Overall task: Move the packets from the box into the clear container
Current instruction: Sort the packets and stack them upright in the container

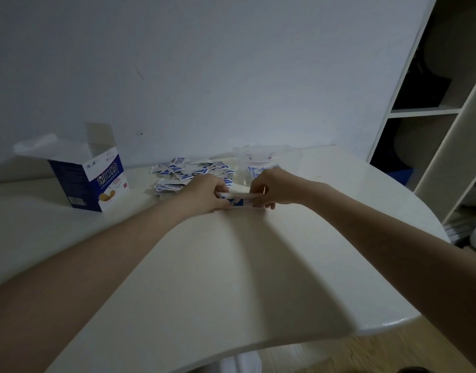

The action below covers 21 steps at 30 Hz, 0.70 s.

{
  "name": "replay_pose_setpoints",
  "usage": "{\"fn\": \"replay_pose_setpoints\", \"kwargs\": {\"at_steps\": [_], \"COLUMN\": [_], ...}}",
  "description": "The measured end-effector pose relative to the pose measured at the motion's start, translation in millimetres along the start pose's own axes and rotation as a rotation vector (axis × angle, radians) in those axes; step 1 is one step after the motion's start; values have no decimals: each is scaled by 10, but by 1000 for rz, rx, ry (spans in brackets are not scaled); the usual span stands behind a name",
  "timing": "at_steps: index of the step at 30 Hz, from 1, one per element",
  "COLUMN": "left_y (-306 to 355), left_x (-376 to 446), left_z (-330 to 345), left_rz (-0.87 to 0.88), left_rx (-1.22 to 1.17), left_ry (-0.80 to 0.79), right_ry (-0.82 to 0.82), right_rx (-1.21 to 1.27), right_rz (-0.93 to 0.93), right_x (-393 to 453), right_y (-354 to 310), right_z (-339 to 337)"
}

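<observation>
A: Hands, quick?

B: Both mid-frame, just right of centre. Left hand (204,191) has fingers curled round the left end of a small stack of packets (238,201); right hand (275,187) has fingers curled round the right end. Stack is squeezed between the two, lower edge on or just above the table (231,265), can't tell which.

A: Rest of the packets?

B: Loose pile of packets (188,172), white w/ blue print, on the table just behind the left hand, centre of frame. A few more packets sit inside the clear container (261,164), which stands behind the right hand, near the wall. Its rim and walls are faint, hard to trace.

A: Box?

B: Box (90,181), blue & white, left of frame, upright on the table, top flaps open. Well apart from the hands, pile lies between box and container. Inside of box not visible from this angle.

A: Anything else?

B: Shelf unit (430,109) at the right edge of frame, dark stuff in its compartments, too dim to ID. Plain wall (204,63) fills the upper half. Wood floor (366,354) at the bottom right, under the table edge.
</observation>
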<state>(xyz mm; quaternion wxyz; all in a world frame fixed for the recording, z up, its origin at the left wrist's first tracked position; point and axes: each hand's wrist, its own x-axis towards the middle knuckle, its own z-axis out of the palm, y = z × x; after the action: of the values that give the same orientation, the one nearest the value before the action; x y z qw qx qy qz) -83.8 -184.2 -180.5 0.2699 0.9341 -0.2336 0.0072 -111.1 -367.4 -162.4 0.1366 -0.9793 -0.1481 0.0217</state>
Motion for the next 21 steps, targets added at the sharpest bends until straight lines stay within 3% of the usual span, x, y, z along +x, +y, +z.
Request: {"fn": "replay_pose_setpoints", "kwargs": {"at_steps": [11,17,21], "left_y": [-33,8,170], "left_x": [-4,-20,233], "left_z": [-60,-87,-372], "left_rz": [-81,-46,-92], "left_rx": [-7,52,-329], "left_ry": [113,62,244], "right_ry": [120,66,387], "right_rx": [-19,-46,218], "right_rz": [-10,22,118], "right_x": [-1,-40,46], "right_y": [-47,-41,107], "right_z": [-10,-2,-440]}}
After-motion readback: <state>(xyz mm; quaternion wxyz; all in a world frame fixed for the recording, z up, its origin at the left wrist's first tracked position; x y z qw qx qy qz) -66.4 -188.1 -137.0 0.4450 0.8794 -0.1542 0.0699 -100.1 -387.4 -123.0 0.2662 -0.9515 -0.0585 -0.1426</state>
